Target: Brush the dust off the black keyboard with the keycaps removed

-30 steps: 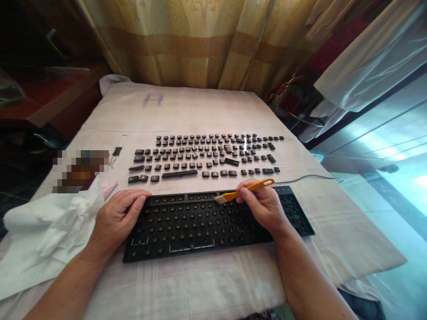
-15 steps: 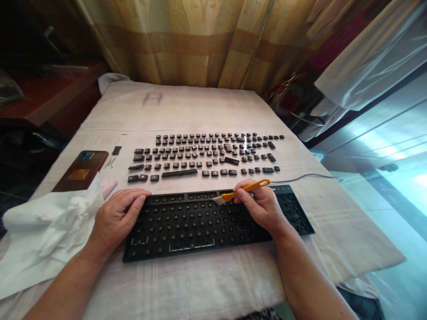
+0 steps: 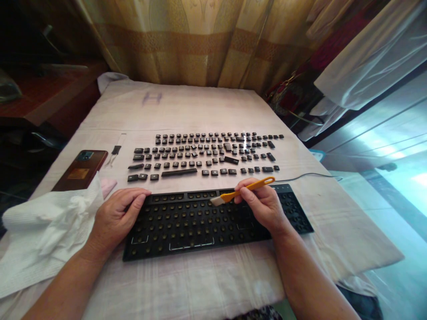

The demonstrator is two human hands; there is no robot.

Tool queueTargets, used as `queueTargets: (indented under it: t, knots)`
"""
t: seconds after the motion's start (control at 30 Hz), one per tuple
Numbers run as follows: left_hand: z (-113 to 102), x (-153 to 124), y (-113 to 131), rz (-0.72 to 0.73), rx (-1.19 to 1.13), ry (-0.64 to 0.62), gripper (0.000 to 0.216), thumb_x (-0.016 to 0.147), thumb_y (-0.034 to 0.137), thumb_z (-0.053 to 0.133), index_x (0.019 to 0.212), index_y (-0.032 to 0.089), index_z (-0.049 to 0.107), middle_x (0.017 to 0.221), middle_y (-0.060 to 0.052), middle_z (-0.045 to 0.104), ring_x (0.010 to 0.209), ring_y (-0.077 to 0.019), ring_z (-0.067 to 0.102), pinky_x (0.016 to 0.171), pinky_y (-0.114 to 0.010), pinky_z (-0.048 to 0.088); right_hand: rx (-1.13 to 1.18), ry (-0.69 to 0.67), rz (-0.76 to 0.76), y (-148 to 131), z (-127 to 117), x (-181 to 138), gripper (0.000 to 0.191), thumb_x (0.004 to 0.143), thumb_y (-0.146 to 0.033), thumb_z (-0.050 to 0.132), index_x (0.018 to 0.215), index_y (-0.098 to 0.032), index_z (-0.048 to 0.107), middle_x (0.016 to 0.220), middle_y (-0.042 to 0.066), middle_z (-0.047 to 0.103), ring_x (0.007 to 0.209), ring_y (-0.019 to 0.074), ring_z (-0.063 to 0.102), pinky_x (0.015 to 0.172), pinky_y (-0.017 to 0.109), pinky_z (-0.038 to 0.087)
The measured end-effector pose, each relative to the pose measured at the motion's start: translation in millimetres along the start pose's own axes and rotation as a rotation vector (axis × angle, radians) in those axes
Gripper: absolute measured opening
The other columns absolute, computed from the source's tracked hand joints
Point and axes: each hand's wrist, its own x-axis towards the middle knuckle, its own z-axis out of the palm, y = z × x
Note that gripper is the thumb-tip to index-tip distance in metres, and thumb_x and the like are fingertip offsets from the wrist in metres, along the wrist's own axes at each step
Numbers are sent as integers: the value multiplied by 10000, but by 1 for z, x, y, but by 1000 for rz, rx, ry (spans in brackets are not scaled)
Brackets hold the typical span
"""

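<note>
A black keyboard (image 3: pixel 196 224) with its keycaps off lies in front of me, its key posts and a few wire stabilisers bare. My left hand (image 3: pixel 118 213) grips the keyboard's left end, thumb and fingers at the upper left corner. Between the thumb and fingers of my right hand (image 3: pixel 262 202) is a small brush (image 3: pixel 255 185) with an orange handle and pale bristles. The bristles are at the upper rows of posts, just below the function row. Beyond the keyboard, loose black keycaps (image 3: pixel 180 172) are laid out in rows.
A phone (image 3: pixel 82 169) lies face down on the left, partly under crumpled white paper towels (image 3: pixel 50 226). Near it is a small keycap puller (image 3: pixel 116 150). A cable (image 3: pixel 307 175) trails right across the cloth-covered table (image 3: pixel 200 106). A curtain (image 3: pixel 187 44) hangs behind.
The brush in my right hand has shifted slightly left at the bristles, and its handle has tipped a little to the right. My left hand stays on the keyboard's corner.
</note>
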Motion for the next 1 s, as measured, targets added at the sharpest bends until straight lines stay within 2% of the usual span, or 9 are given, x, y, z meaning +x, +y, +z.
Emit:
queueTargets:
  t: [0.13, 0.27, 0.37, 0.53, 0.8, 1.0]
  knots:
    - [1, 0, -2, -12, 16, -9, 285, 923, 458, 529, 903, 256, 729, 942, -24, 792, 916, -210, 735, 935, -392, 581, -21, 51, 18, 1, -2, 0, 286, 969, -486, 619, 871, -221, 670, 627, -7, 691, 573, 170, 680, 647, 320, 585]
    - [1, -1, -2, -6, 9, -3, 286, 929, 453, 525, 905, 256, 731, 936, -21, 792, 911, -207, 736, 932, -384, 580, -128, -12, -28, 3, -2, 2, 302, 975, -461, 602, 803, -221, 664, 638, 10, 707, 585, 175, 687, 651, 313, 580]
    - [1, -1, -1, -6, 7, -14, 291, 931, 454, 523, 905, 254, 734, 942, -20, 793, 913, -208, 735, 925, -377, 580, -185, -62, -51, 3, -1, 2, 250, 984, -407, 593, 837, -221, 673, 631, 8, 712, 588, 175, 697, 644, 298, 570]
    - [0, 0, -1, 9, 11, -3, 286, 931, 450, 531, 906, 252, 737, 935, -23, 793, 905, -211, 737, 915, -375, 581, -185, -95, -68, 3, 0, 1, 207, 992, -359, 577, 860, -223, 661, 641, 8, 714, 597, 179, 706, 654, 296, 570]
    - [1, 0, -2, 26, -1, 12, 272, 932, 416, 546, 910, 231, 744, 929, -35, 793, 890, -202, 735, 904, -360, 582, -140, -109, -79, 2, 2, 0, 296, 1001, -400, 578, 774, -227, 659, 731, 41, 739, 651, 188, 716, 665, 317, 581]
    - [2, -2, -6, 52, 6, 20, 278, 943, 415, 533, 913, 241, 748, 928, -21, 793, 887, -198, 737, 899, -366, 587, -38, -2, -26, 1, 3, -1, 304, 1002, -466, 578, 855, -219, 675, 638, 10, 715, 593, 173, 695, 665, 320, 596]
